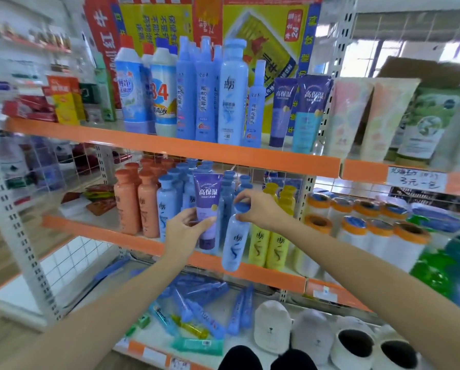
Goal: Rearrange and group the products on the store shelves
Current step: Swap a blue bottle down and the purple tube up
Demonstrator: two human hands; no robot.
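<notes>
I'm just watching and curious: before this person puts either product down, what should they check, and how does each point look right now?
1. Left hand holds the purple tube firmly: ok, fingers wrap its lower part.
2. Right hand holds the blue bottle securely: cannot tell; it grips only the cap, and the bottle hangs tilted.
3. Matching tubes exist: ok, two purple tubes stand on the upper shelf.
4. Matching bottles exist: ok, a blue bottle group stands on the middle shelf.
5. Free space beside the upper tubes: cannot tell.
</notes>
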